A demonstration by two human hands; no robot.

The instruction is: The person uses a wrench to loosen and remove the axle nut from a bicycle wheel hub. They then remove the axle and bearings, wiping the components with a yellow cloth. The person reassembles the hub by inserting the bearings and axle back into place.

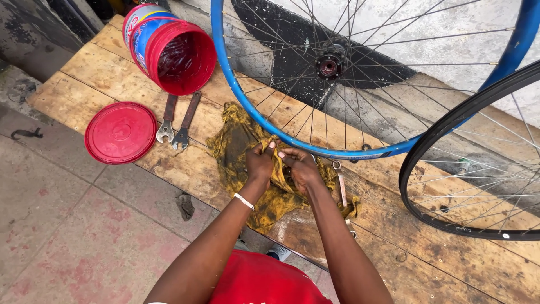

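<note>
Two wheels leaned against the wall: a blue-rimmed wheel and a black-rimmed wheel, crowding the wooden bench at its back edge. One red bucket lay tipped beside one red lid and two wrenches. Left hand and right hand both pinched the yellow rag.

A red bucket, red lid and two wrenches lie on planks.

A red top is worn, seen at the bottom edge of the view below the yellow rag. Both forearms are left bare. A thin white beaded bracelet is worn on the left wrist, just below the rag.
</note>
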